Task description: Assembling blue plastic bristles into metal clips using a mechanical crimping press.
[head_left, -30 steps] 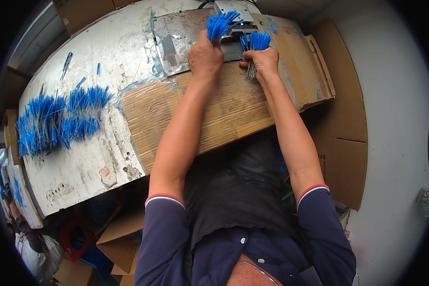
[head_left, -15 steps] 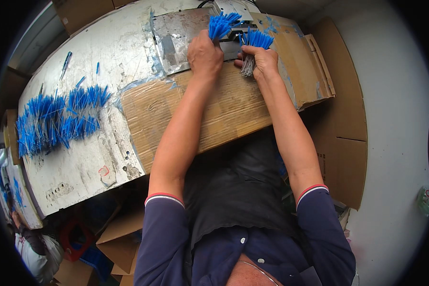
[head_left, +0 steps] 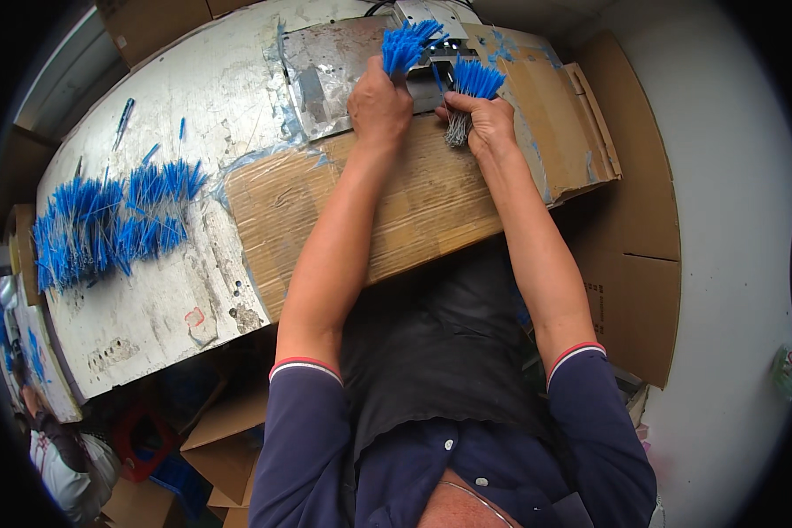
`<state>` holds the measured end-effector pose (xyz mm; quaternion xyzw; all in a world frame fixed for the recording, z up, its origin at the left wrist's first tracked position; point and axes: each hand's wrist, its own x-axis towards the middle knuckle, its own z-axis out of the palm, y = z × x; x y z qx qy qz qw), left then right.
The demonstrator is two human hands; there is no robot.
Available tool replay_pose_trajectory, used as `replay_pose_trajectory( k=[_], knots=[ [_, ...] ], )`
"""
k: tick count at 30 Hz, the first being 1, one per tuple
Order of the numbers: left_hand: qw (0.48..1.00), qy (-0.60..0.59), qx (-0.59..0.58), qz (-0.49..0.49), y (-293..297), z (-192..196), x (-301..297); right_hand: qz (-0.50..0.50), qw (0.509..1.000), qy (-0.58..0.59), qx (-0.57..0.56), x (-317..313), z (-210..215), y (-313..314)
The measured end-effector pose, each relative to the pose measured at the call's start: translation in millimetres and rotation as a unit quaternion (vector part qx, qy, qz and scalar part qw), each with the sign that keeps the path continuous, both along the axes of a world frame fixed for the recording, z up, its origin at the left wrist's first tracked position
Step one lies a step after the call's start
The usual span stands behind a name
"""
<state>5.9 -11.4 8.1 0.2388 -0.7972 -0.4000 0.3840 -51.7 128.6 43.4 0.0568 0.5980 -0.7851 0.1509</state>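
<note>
Head cam, left hand: it's wrapped around a bundle of thin sticks with bright blue ends, fist closed, blue tips fanning out up top
Head cam, right hand: this one is pinching a second bundle of blue-ended thin metal wires, thumb across it, blue ends up, bare silvery ends poking out below
Loose one: a single blue stick stands apart from the rest of the right bundle, just by the fingers; can't really tell what's gripping it
Metal bit: shiny grey metal block sits between and just behind the two bundles
Plate: scuffed flat silver metal sheet, left of the left hand
Cardboard: tan ribbed cardboard sheet covers the table's near edge, under both forearms
Table: worn white tabletop, paint all chipped
Pile: big messy heap of blue-tipped wires on the left part of it, well apart from both hands
Pen thing: slim dark pen-shaped tool lying beyond the pile
</note>
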Motion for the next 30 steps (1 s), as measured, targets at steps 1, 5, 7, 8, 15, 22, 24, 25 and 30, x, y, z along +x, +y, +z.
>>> replay_pose_trajectory(
  k=[1,5,7,8,15,22,24,25,30],
  knots=[
    [1.000,0.002,0.015,0.000,0,0,0,0.007,1.000,0.013,-0.001,1,0,1],
    [1.000,0.015,0.021,0.002,-1,-2,-1,0.019,0.998,0.058,0.003,4,-1,5],
    [1.000,0.003,0.010,-0.005,0,-1,-1,0.023,0.998,0.060,0.004,5,-3,7],
    [1.000,0.003,0.009,-0.005,1,-1,-2,0.028,0.998,0.062,0.005,6,-3,6],
    [0.979,0.133,0.119,-0.102,22,2,-6,0.020,0.990,0.126,0.059,21,-2,-13],
    [0.948,0.194,0.244,-0.067,14,18,3,-0.002,0.994,0.095,-0.061,17,-3,6],
    [0.941,0.179,0.270,-0.095,13,20,4,0.089,0.989,0.114,-0.018,20,3,9],
    [0.933,0.164,0.296,-0.122,13,21,4,0.089,0.989,0.115,-0.018,22,4,10],
    [0.910,0.168,0.332,-0.182,22,16,0,0.143,0.977,0.147,0.051,22,8,10]
  ],
)
